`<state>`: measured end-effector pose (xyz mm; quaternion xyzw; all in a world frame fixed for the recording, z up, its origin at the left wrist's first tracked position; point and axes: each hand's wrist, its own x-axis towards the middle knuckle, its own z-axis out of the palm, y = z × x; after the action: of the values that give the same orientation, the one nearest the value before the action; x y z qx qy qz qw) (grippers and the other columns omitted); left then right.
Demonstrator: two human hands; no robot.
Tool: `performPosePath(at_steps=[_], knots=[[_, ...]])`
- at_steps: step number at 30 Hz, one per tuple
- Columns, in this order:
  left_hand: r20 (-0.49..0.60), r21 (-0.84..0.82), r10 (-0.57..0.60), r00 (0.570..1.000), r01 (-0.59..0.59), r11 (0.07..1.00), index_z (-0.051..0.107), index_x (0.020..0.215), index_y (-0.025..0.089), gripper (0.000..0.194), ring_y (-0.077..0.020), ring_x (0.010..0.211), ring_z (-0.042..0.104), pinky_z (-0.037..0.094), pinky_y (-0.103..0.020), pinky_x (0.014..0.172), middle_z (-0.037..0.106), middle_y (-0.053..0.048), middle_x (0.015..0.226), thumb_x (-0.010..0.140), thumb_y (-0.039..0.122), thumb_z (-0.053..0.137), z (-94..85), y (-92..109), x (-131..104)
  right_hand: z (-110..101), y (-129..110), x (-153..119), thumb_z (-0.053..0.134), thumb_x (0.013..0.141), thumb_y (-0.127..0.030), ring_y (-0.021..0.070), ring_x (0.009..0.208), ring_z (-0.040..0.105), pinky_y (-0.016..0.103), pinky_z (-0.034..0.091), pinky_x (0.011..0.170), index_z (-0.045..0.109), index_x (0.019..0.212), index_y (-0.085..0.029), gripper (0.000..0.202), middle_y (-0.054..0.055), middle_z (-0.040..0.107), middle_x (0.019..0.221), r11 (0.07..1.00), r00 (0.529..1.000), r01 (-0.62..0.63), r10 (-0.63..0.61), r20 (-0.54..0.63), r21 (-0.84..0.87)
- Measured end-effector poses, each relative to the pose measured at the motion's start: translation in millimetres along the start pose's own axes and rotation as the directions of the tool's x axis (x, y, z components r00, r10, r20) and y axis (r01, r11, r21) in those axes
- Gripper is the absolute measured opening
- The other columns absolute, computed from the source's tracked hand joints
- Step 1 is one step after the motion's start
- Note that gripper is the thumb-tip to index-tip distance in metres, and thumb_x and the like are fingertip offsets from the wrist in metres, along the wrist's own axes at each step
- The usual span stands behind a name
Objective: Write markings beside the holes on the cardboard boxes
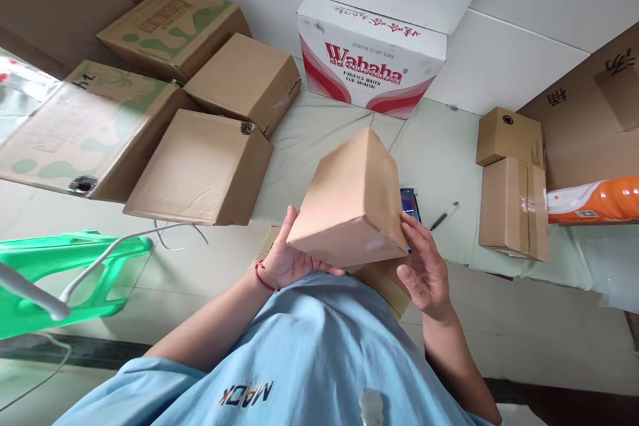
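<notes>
A plain brown cardboard box [344,196] is held tilted in front of my body, above the near edge of the cloth-covered table. My left hand [294,253], with a red cord on its wrist, supports the box from below at its left corner, the thumb up along the side. At the box's right corner is my right hand [424,263], its fingertips by the box's side and its thumb apart; the palm is free. Behind the box and my right fingers a phone [410,203] is partly hidden. A pen [444,215] lies to the right of the phone.
Four larger cartons, one of them a plain box [190,170], stand at the left. A white Wahaha carton [372,56] is at the back wall. Two small boxes [504,206] and an orange-wrapped roll [594,200] are at the right. A green stool [112,279] stands at the lower left.
</notes>
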<state>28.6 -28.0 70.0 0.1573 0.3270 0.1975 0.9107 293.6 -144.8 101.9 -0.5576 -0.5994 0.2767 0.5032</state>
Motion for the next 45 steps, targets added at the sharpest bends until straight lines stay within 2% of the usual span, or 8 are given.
performPosePath(at_steps=[4, 8, 13, 18, 24, 32, 37, 45], knots=[[0.147, 0.135, 0.043, 0.988, -0.064, 0.989, 0.062, 0.151, 0.029, 0.102, -0.0336, 0.098, 0.075, 0.066, -0.045, 0.072, 0.077, -0.015, 0.12, 0.087, 0.104, 0.036, 12.1, 7, -4, 1, 5, -6, 0.069, 0.101, -0.05, 0.0363, 0.164, 0.041, 0.063, 0.045, 0.129, 0.042, 0.169, -0.046, 0.074, 0.005, 0.044, 0.174, 0.993, 0.986, -0.109, 0.115, -0.119, 0.052], [0.209, 0.337, 0.18, 0.961, -0.244, 0.909, 0.058, 0.159, 0.04, 0.087, -0.024, 0.091, 0.062, 0.058, -0.031, 0.065, 0.069, -0.011, 0.117, 0.09, 0.092, 0.056, 14.5, 15, -9, -2, 6, -7, 0.069, 0.102, -0.045, 0.033, 0.14, 0.062, 0.056, 0.059, 0.112, 0.045, 0.166, -0.051, 0.069, 0.005, 0.043, 0.171, 0.987, 0.973, -0.115, 0.134, -0.186, 0.111], [0.268, 0.71, 0.431, 0.862, -0.479, 0.517, 0.069, 0.152, 0.04, 0.059, -0.0226, 0.093, 0.054, 0.055, -0.037, 0.085, 0.059, -0.008, 0.106, 0.099, 0.068, 0.068, 19.0, 19, -15, -6, 1, -4, 0.068, 0.103, -0.037, 0.0348, 0.143, 0.058, 0.059, 0.054, 0.118, 0.06, 0.158, -0.049, 0.056, 0.006, 0.053, 0.16, 0.996, 0.984, -0.076, 0.081, -0.159, 0.039], [0.377, 0.842, 0.453, 0.808, -0.503, 0.196, 0.071, 0.151, 0.032, 0.062, -0.0321, 0.116, 0.06, 0.051, -0.05, 0.112, 0.065, -0.012, 0.121, 0.1, 0.067, 0.068, 39.6, 24, -13, 4, -1, -1, 0.069, 0.104, -0.036, 0.0357, 0.16, 0.046, 0.067, 0.037, 0.133, 0.052, 0.164, -0.049, 0.064, 0.003, 0.056, 0.166, 0.997, 0.996, -0.064, 0.067, 0.057, -0.049], [0.297, 0.831, 0.486, 0.822, -0.473, 0.292, 0.068, 0.15, 0.028, 0.056, -0.0329, 0.129, 0.062, 0.056, -0.045, 0.106, 0.065, -0.014, 0.143, 0.101, 0.057, 0.071, 38.8, 26, -2, 8, 16, 2, 0.07, 0.106, -0.036, 0.0313, 0.166, 0.039, 0.062, 0.033, 0.138, 0.053, 0.163, -0.049, 0.061, -0.002, 0.045, 0.177, 0.986, 0.984, -0.164, 0.162, 0.068, 0.029], [-0.287, 0.663, 0.613, 0.737, -0.309, 0.682, 0.064, 0.135, 0.02, 0.059, -0.032, 0.136, 0.063, 0.055, -0.047, 0.111, 0.067, -0.015, 0.142, 0.091, 0.057, 0.076, -10.2, 13, 32, 17, 44, -11, 0.07, 0.106, -0.045, 0.0279, 0.162, 0.048, 0.054, 0.043, 0.134, 0.047, 0.168, -0.038, 0.067, 0.005, 0.05, 0.174, 0.939, 0.943, -0.329, 0.323, 0.079, 0.095], [-0.218, 0.657, 0.592, 0.776, -0.332, 0.677, 0.06, 0.15, 0.022, 0.074, -0.0362, 0.157, 0.048, 0.039, -0.053, 0.13, 0.054, -0.017, 0.167, 0.083, 0.048, 0.08, -17.3, 21, 54, 24, 46, 2, 0.067, 0.107, -0.045, 0.027, 0.168, 0.036, 0.055, 0.035, 0.138, 0.037, 0.174, -0.038, 0.074, 0.005, 0.038, 0.181, 0.95, 0.944, -0.313, 0.311, 0.112, 0.006], [-0.068, 0.671, 0.642, 0.764, -0.441, 0.596, 0.07, 0.134, 0.023, 0.053, -0.0307, 0.139, 0.058, 0.044, -0.045, 0.122, 0.067, -0.01, 0.144, 0.086, 0.044, 0.081, -6.8, 33, 35, 25, 30, 14, 0.064, 0.109, -0.033, 0.0288, 0.171, 0.03, 0.059, 0.035, 0.138, 0.035, 0.173, -0.046, 0.072, 0.0, 0.03, 0.184, 0.995, 0.993, -0.077, 0.083, 0.083, -0.064]])
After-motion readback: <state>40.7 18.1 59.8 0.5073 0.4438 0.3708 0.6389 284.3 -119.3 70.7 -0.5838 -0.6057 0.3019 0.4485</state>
